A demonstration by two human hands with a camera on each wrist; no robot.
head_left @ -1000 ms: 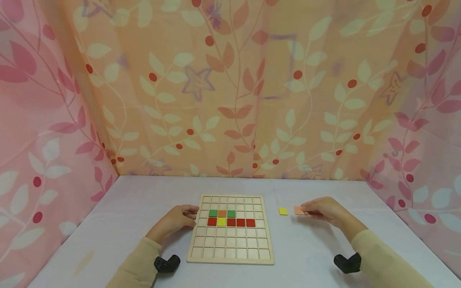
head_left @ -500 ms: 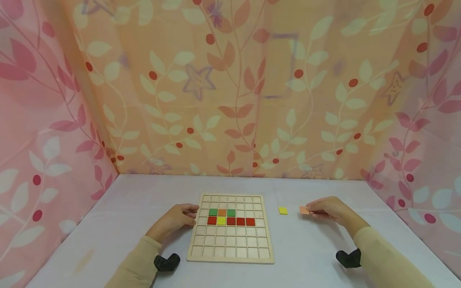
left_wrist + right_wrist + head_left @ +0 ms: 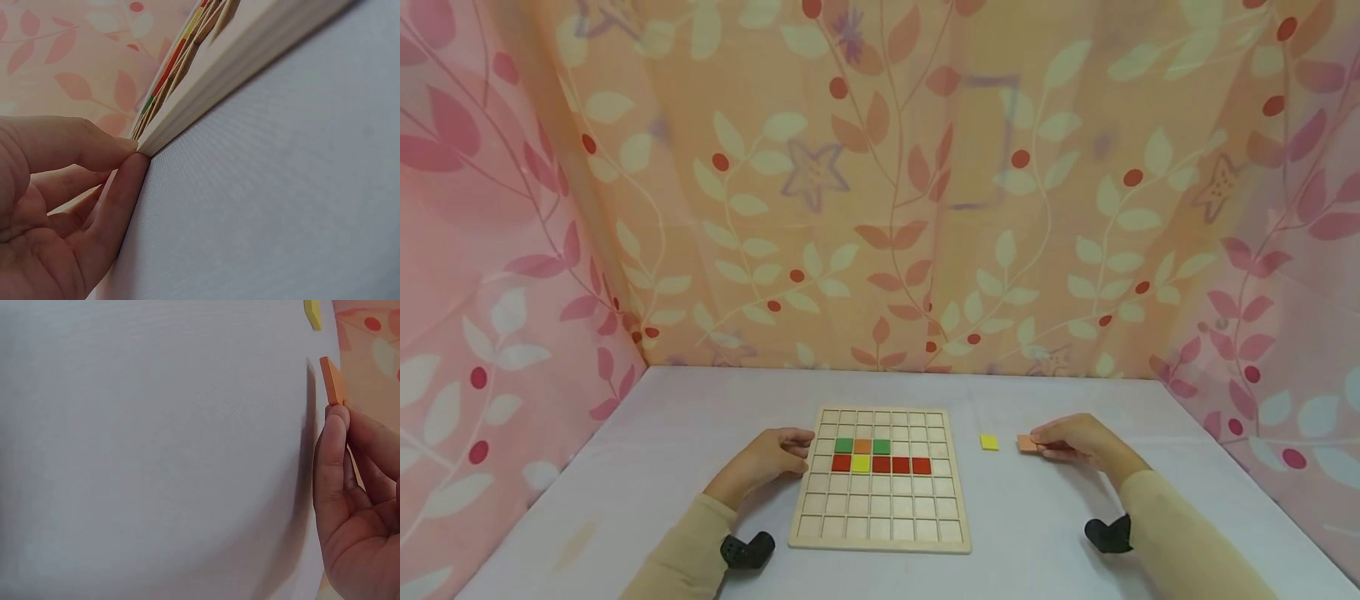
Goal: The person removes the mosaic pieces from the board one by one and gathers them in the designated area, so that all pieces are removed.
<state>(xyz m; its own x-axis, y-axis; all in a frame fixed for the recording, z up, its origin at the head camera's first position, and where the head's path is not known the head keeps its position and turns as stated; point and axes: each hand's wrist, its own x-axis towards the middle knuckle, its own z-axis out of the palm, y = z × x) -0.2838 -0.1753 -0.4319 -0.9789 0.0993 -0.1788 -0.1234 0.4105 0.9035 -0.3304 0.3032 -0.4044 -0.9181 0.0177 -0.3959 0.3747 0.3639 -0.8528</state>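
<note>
A wooden grid board [image 3: 880,542] lies on the table, with green, orange, red and yellow tiles in two of its rows. At its left edge my left hand [image 3: 762,460] grips the rim; the left wrist view shows the fingertips of that hand [image 3: 65,200] meeting at the board's edge [image 3: 187,115]. Right of the board, my right hand [image 3: 1078,440] pinches an orange tile [image 3: 1026,444] by one side. Seen from the right wrist, the tile [image 3: 332,381] stands out from the fingertips of the hand [image 3: 359,512], above its shadow.
A loose yellow tile [image 3: 989,442] lies between the board and the orange tile; part of it [image 3: 313,314] shows at the top of the right wrist view. Patterned cloth [image 3: 895,208] hangs behind and at both sides of the white table surface [image 3: 700,408].
The orange tile, still pinched in my right hand, first moved right, then came back slightly left. My left hand has stayed at the board's edge.
</note>
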